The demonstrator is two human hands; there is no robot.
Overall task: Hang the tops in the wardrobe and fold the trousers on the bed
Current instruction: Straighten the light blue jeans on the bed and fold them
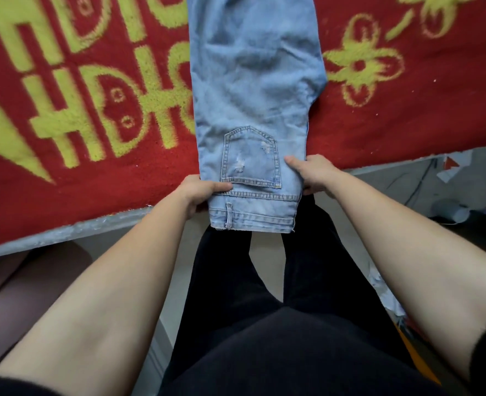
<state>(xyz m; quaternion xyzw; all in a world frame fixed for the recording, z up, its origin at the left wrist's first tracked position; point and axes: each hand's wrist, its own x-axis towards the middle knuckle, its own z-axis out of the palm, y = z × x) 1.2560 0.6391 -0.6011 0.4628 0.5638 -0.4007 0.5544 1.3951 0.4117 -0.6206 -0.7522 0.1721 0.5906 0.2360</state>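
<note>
Blanket (pixel 407 124), red with yellow-green motifs, carries your light-blue jeans (pixel 250 90), folded lengthwise, waistband overhanging its near edge. Your left hand (pixel 199 192) grips their left side, your right hand (pixel 313 174) their right side beside the back pocket (pixel 250 158).

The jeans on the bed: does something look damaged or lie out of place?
Yes. The back pocket of the jeans has two frayed, worn patches. The waistband end also hangs past the edge of the red blanket, where the left hand and right hand grip its two sides.
</note>
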